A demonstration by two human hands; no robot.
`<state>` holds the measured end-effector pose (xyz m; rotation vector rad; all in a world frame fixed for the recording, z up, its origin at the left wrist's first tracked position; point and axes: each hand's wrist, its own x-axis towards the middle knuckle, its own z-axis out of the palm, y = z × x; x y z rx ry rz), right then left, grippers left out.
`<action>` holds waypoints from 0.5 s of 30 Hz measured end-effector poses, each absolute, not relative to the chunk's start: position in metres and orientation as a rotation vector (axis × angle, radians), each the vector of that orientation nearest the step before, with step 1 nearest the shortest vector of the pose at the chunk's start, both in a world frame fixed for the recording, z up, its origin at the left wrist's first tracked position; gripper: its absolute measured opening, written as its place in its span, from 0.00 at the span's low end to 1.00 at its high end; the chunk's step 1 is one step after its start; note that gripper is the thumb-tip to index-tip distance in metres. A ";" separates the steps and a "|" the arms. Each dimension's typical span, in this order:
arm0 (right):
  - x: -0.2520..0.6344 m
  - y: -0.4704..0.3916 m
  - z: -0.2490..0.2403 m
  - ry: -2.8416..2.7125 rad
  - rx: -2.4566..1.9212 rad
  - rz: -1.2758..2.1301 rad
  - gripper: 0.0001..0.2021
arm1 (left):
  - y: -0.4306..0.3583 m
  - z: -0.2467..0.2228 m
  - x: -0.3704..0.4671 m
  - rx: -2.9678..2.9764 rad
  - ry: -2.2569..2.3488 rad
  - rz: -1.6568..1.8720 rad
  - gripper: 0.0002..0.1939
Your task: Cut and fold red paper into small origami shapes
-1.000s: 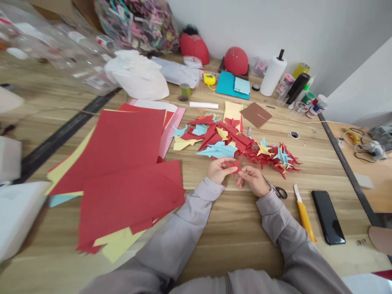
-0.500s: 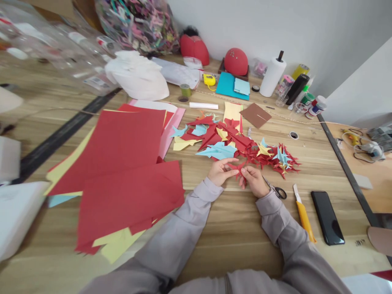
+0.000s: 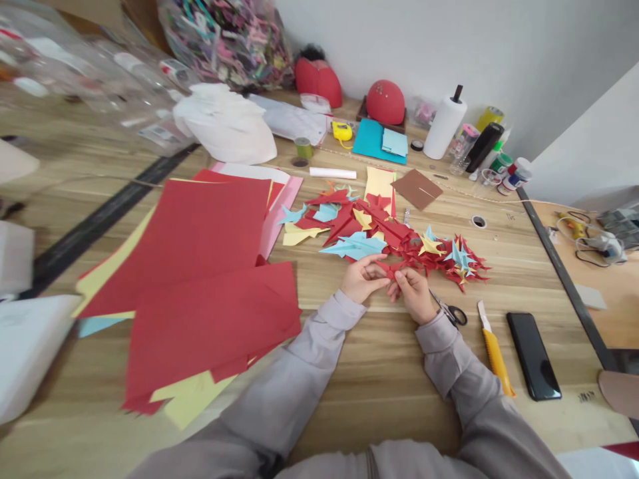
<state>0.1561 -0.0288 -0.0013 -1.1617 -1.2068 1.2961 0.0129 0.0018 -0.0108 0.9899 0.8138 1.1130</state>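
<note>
A small piece of folded red paper (image 3: pixel 391 269) is pinched between my two hands, just above the table. My left hand (image 3: pixel 360 279) grips its left side, thumb and fingers closed. On the right, my right hand (image 3: pixel 415 293) holds it between thumb and fingers. Right behind them spreads a pile of folded paper pieces, mostly red, with a blue paper plane (image 3: pixel 355 245) and a yellow paper star (image 3: pixel 431 245) among them. Black-handled scissors (image 3: pixel 455 314) lie beside my right wrist, partly hidden by it.
Large red paper sheets (image 3: pixel 210 233) lie stacked at the left. To the right are a yellow utility knife (image 3: pixel 496 359), blade out, and a black phone (image 3: pixel 534 356). Brown paper (image 3: pixel 417 188), a tape measure (image 3: pixel 342 132) and bottles (image 3: pixel 516 174) stand or lie farther back.
My fingers have shifted slightly on the red paper, and its pointed parts show less than before. Both hands stay in nearly the same place; everything else is still.
</note>
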 end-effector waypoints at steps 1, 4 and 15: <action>0.156 -0.029 -0.001 -1.211 -1.165 1.286 0.18 | 0.002 -0.011 0.013 0.993 0.808 1.112 0.32; 0.155 -0.030 0.000 -1.206 -1.173 1.267 0.18 | 0.001 -0.010 0.012 0.986 0.777 1.098 0.34; 0.157 -0.029 -0.002 -1.244 -1.191 1.220 0.19 | 0.000 -0.009 0.017 0.942 0.750 1.131 0.28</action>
